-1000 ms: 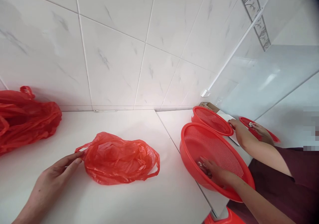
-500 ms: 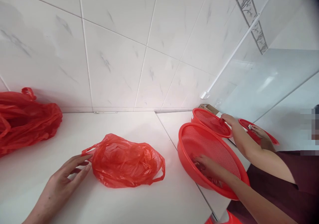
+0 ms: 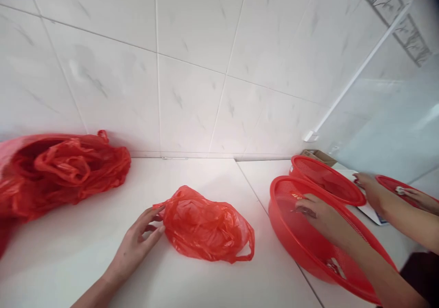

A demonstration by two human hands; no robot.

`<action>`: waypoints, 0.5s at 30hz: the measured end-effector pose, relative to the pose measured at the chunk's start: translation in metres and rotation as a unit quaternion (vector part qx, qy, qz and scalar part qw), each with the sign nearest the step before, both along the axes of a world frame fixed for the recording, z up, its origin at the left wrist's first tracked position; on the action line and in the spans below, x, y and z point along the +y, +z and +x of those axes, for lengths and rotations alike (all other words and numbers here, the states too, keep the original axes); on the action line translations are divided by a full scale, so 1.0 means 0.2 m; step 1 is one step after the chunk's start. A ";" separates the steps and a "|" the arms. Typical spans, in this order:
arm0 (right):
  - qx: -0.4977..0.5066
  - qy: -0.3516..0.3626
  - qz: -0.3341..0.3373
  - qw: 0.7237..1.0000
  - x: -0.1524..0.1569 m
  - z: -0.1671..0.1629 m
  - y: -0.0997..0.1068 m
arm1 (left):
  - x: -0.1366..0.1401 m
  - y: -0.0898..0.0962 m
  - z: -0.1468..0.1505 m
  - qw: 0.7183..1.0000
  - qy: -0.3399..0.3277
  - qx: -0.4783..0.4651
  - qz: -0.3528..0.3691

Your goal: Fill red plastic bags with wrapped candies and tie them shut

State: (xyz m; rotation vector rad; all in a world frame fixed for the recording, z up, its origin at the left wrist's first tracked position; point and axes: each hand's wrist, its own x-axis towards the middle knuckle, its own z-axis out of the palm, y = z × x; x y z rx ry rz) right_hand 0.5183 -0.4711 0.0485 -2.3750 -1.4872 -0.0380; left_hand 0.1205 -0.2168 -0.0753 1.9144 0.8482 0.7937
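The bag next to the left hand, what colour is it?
The bag is bright red, shown in the head view.

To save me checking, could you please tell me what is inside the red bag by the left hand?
Inside the bag, only its crumpled red plastic shows; anything beneath those folds is covered.

The left hand (image 3: pixel 134 244) and forearm (image 3: pixel 102 286) are bare.

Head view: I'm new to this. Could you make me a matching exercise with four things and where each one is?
1 left hand
2 large red bag
3 near colander
4 small white box

A on the tiled wall
B at the small bag's handle
C at the picture's left edge
D on the counter

1-B, 2-C, 3-D, 4-A
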 end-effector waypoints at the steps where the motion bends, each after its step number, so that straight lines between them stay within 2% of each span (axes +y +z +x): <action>1: 0.015 0.023 -0.004 1.000 0.05 -0.08 0.03 | 0.00 0.01 0.00 1.000 0.001 -0.002 0.002; 2: 0.035 0.053 -0.005 0.998 0.10 -0.18 0.06 | -0.01 0.02 0.00 1.000 0.002 -0.003 0.002; 4: 0.088 0.183 -0.019 0.979 0.21 -0.40 0.06 | -0.01 0.02 -0.01 1.000 -0.002 -0.007 0.000; 5: 0.090 0.237 -0.031 0.967 0.27 -0.51 0.03 | -0.01 0.03 -0.01 1.000 -0.005 -0.010 -0.003; 8: 0.026 0.338 -0.057 0.939 0.47 -0.77 -0.10 | -0.02 0.03 -0.02 1.000 -0.015 -0.016 -0.009; 10: -0.004 0.357 -0.057 0.932 0.60 -0.85 -0.19 | -0.02 0.03 -0.02 1.000 -0.015 -0.017 -0.008; 12: 0.004 0.349 -0.053 0.936 0.71 -0.87 -0.24 | -0.01 0.04 -0.03 1.000 -0.008 -0.020 -0.008; 15: 0.030 0.346 -0.040 0.937 0.77 -0.86 -0.20 | -0.01 0.04 -0.04 1.000 0.000 -0.027 -0.015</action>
